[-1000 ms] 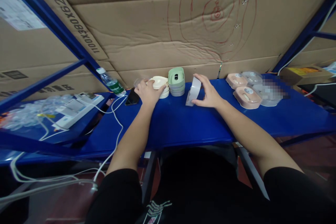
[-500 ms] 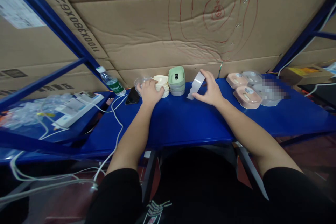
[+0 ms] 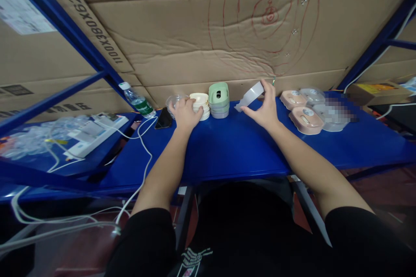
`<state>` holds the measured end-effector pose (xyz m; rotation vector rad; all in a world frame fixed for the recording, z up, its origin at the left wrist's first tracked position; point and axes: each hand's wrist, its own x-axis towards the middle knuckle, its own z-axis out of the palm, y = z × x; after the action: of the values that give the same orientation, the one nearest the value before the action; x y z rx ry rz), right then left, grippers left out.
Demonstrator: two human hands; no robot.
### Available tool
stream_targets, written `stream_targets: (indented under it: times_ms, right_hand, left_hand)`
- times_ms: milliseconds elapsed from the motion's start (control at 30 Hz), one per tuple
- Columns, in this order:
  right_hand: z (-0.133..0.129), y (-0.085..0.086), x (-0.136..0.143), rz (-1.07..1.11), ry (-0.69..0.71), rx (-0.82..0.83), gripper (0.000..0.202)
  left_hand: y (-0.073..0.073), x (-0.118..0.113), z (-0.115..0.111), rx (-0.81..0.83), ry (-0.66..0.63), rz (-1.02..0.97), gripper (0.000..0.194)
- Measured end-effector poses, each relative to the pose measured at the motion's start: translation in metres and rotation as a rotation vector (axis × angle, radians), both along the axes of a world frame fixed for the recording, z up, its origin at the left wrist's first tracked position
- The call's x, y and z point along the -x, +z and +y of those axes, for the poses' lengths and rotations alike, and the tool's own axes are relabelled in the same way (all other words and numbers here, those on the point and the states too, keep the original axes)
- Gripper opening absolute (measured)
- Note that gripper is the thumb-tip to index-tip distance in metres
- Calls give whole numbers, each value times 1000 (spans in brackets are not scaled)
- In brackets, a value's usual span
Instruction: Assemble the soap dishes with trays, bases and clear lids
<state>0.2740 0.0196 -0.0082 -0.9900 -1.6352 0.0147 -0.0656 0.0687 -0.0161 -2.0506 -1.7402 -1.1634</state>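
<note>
My right hand (image 3: pixel 264 110) grips a translucent whitish tray-like piece (image 3: pixel 252 95) by its edge, tilted above the blue table. My left hand (image 3: pixel 186 114) rests with spread fingers between a clear plastic lid (image 3: pixel 174 100) and a stack of cream-coloured containers (image 3: pixel 202 98); its fingertips touch them, and whether it grips either is hidden. Just right of the cream stack stands a stack with a green container on top (image 3: pixel 218 94) and greyish ones under it.
Pink containers (image 3: pixel 306 120) and clear ones (image 3: pixel 331 117) sit at the right. Left of my hand lie a black phone (image 3: pixel 163 118), a water bottle (image 3: pixel 139 101) and a white cable (image 3: pixel 146 151). Cardboard (image 3: pixel 182 30) stands behind the blue table (image 3: pixel 224 151).
My right hand has moved slightly right and up with the translucent piece, which is now tilted flatter. My left hand has stayed in place.
</note>
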Motion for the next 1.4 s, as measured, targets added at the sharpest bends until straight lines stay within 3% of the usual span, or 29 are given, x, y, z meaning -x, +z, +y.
stream_targets:
  times_ms: [267, 400, 467, 533, 633, 700, 767, 900, 1100, 1267, 1400]
  right_hand:
    - [1, -3, -1, -56, -8, 0, 130]
    - [5, -6, -3, -117, -54, -7, 132]
    - [5, -8, -1, -147, -104, -41, 131]
    - [3, -9, 2, -210, -152, -87, 126]
    - [-1, -13, 10, -359, -154, -133, 106]
    - [-5, -17, 16, -462, -113, -163, 90]
    - [-8, -21, 20, -538, -82, -182, 77]
    - [-12, -23, 26, -577, -128, -116, 72]
    - [-14, -17, 29, -530, -189, -31, 93]
    - [-11, -16, 29, -534, -128, 24, 98]
    - [-8, -19, 27, -557, -109, 3, 99]
  left_hand:
    - [2, -2, -3, 8, 5, -9, 39]
    - [4, -1, -3, -128, -27, -51, 46]
    - [6, -7, -6, -229, -164, -74, 46]
    - [8, -20, -15, -288, -388, -79, 46]
    - [10, -52, -37, -296, -683, -62, 50]
    - [9, -71, -52, -263, -792, -76, 54]
    - [9, -84, -62, -231, -819, -79, 51]
    - [13, -81, -62, -263, -790, -25, 41]
    - [23, -46, -25, -392, -505, -27, 28]
    - [14, -34, 10, -311, -400, 64, 35]
    - [4, -36, 21, -209, -389, 119, 41]
